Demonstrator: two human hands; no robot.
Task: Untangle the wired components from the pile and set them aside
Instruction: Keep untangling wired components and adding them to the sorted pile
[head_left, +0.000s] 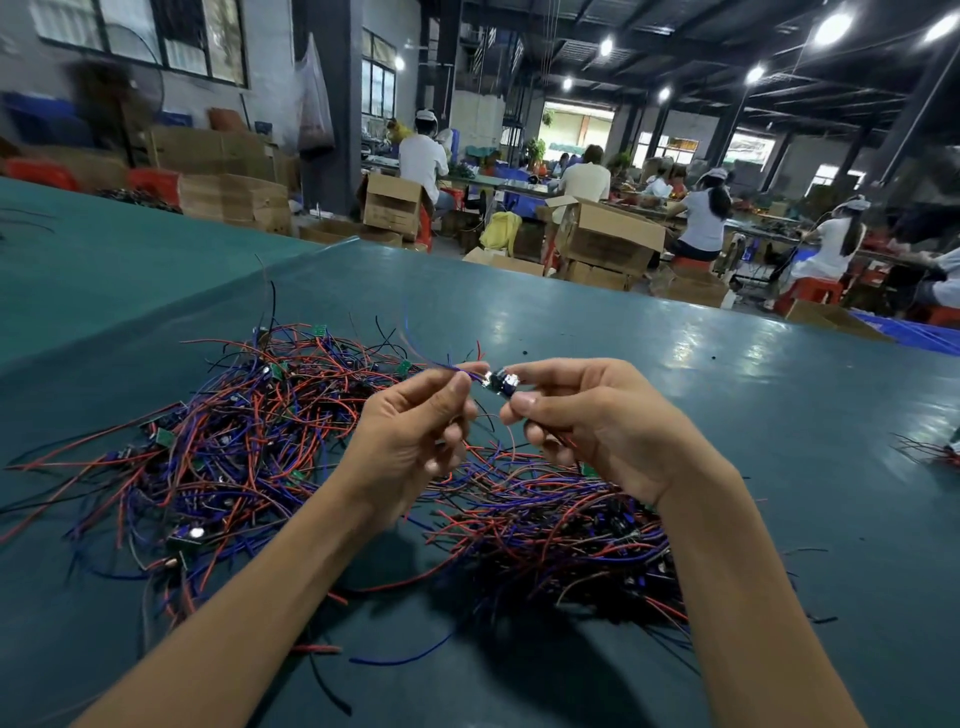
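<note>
Both hands are raised just above the glossy teal table (701, 374), and between them sits one wired component (500, 383): a small dark board with a shiny metal part, too blurred to tell more. The right hand (587, 421) pinches the board itself between thumb and forefinger, its other fingers curled under. The left hand (415, 426) pinches the component's thin blue and red leads between thumb and forefinger, and the loose ends fan up to the left. Below and to the left sprawls the pile (234, 441), a matted tangle of red, blue and black insulated wires with little green boards poking out. A second heap (561, 525) lies under the right wrist, its strands running more one way; the forearm covers part of it. Whether any lead from the held piece reaches into either heap I cannot tell. At the table's right edge a small bunch of wires (930, 449) is cut off by the frame. Beyond stand brown cardboard boxes (608, 234), soft with blur
</note>
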